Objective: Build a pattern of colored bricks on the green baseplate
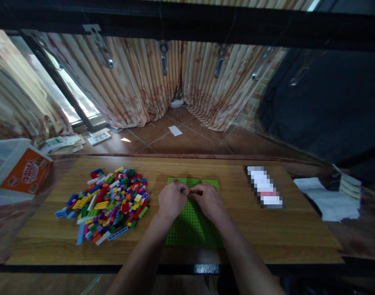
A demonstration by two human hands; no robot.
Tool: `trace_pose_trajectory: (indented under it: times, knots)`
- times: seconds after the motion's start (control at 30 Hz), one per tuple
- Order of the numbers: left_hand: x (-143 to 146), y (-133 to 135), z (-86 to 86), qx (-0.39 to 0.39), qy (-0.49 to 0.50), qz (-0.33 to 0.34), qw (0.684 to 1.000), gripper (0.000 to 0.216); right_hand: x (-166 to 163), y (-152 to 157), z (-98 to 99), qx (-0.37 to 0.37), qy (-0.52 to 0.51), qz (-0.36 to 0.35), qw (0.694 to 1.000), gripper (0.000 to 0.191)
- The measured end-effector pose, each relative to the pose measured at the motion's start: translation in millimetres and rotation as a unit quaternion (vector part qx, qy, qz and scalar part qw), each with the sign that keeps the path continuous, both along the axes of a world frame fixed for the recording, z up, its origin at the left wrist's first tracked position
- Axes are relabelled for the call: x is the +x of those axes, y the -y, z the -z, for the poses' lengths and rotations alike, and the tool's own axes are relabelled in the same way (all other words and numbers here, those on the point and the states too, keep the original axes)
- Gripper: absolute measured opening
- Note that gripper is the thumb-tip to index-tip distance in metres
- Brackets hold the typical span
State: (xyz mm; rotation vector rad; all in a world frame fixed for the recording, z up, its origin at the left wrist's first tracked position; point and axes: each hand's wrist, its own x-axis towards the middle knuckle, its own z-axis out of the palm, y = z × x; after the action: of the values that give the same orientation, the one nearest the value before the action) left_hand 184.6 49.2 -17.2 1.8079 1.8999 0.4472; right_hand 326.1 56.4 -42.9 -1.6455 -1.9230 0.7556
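A green studded baseplate [193,225] lies on the wooden table, partly covered by my hands and forearms. Over its far left part is my left hand [172,199], fingers closed in a pinch. My right hand [208,200] meets it from the other side, thumb and fingertips pressed together. The fingertips of both hands almost touch near the plate's upper middle. Whatever they pinch, if anything, is too small or hidden to make out. Left of the plate spreads a loose pile of toy bricks [110,200] in many colours and sizes.
A blurred-out flat object [264,186] lies on the table [236,229] at right. Beyond the right edge are white papers [328,198]. A clear plastic bin [9,164] with an orange label stands at far left. Curtains hang behind a tiled floor [163,139].
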Motion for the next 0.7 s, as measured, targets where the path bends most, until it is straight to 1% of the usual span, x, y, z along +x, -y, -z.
trace_pose_trajectory:
  times: [0.13, 0.33, 0.5, 0.6, 0.7]
  knots:
    - [0.1, 1.5, -2.0, 0.002, -0.007, 0.005, 1.000, 0.020, -0.8, 0.6, 1.0, 0.010, -0.003, 0.009, 1.000, 0.013]
    - [-0.1, 4.9, 2.8, 0.020, 0.001, -0.003, 1.000, 0.022, -0.3, 2.9, 4.5, 0.027, -0.011, 0.000, 1.000, 0.014]
    - [-0.7, 9.9, 4.6, 0.023, 0.017, -0.007, 1.000, 0.023, 0.1, 3.5, 1.4, 0.021, -0.013, -0.010, 1.000, 0.016]
    - [-2.0, 12.8, 7.9, 0.038, 0.059, -0.015, 0.997, 0.021, -0.8, 1.8, -0.9, 0.031, -0.016, -0.028, 0.999, 0.018]
    - [-5.2, 12.1, 11.5, 0.064, 0.145, -0.052, 0.986, 0.023, -3.9, 0.1, -1.4, 0.045, -0.010, -0.030, 0.998, 0.019]
